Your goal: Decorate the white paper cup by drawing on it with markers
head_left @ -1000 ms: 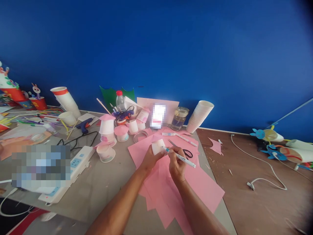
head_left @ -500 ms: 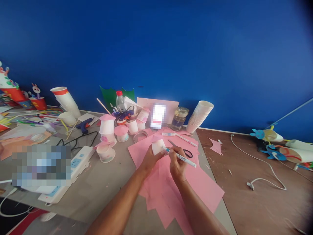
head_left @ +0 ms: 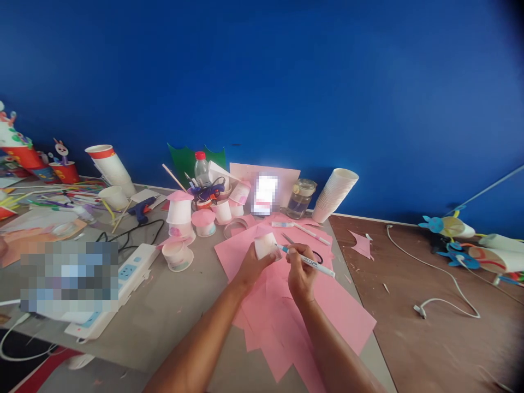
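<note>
My left hand (head_left: 250,267) is closed around a small white paper cup (head_left: 265,245), held on its side above the pink paper sheets (head_left: 286,305). My right hand (head_left: 300,273) grips a white marker with a blue tip (head_left: 309,261). The blue tip sits just right of the cup's side. Black-handled scissors (head_left: 313,255) lie on the pink paper behind my right hand, partly hidden by it.
Pink-topped white cups (head_left: 179,218) and a cut cup (head_left: 177,255) stand to the left. A cup stack (head_left: 334,194), glass jar (head_left: 300,197), water bottle (head_left: 201,169), glue gun (head_left: 141,208) and power strip (head_left: 123,278) crowd the grey table (head_left: 172,311). A white cable (head_left: 442,278) lies on the brown floor.
My right hand and the marker have shifted slightly to the right, away from the cup. My left hand still holds the cup in the same place.
</note>
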Demonstrator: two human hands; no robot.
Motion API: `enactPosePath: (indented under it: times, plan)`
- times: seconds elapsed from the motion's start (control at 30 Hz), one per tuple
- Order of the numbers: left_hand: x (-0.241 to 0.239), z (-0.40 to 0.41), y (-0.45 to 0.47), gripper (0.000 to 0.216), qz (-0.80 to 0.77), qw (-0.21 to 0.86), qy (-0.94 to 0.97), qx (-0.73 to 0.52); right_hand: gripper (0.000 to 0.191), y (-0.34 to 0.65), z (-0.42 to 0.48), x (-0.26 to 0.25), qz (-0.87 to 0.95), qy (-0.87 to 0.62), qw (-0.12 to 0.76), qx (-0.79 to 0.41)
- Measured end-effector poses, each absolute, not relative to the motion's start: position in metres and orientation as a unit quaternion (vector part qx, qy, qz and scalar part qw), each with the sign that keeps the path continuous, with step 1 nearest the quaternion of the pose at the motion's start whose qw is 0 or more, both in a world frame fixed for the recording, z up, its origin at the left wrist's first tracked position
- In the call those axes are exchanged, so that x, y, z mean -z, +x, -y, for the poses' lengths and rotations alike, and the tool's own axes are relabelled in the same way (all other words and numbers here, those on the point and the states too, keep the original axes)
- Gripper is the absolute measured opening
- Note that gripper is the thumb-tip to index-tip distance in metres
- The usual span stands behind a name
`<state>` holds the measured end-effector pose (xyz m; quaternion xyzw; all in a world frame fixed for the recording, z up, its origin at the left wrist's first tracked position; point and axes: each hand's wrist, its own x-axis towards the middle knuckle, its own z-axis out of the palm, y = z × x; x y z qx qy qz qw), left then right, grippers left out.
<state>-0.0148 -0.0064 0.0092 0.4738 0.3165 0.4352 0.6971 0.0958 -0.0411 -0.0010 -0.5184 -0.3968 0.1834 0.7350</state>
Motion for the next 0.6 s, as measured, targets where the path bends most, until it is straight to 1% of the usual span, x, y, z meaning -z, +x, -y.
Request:
enactPosePath:
  times: [0.13,0.2,0.47,0.6]
  plan:
    - [-0.018,0.008,-0.014,0.022,-0.272,0.696,0.5,-0.437,0.018,0.095,0.041,0.0,0.413,-0.462,0.755,-0.215]
    - [-0.022,0.008,-0.013,0.02,-0.251,0.702,0.505,-0.436,0.019,0.093,0.041,0.0,0.432,-0.442,0.752,-0.229]
    - [-0.025,0.01,-0.013,0.024,-0.266,0.705,0.489,-0.439,0.023,0.095,0.044,0.001,0.468,-0.463,0.717,-0.23]
    - [-0.026,0.01,-0.013,0.025,-0.262,0.703,0.496,-0.436,0.025,0.096,0.043,0.001,0.464,-0.472,0.716,-0.222]
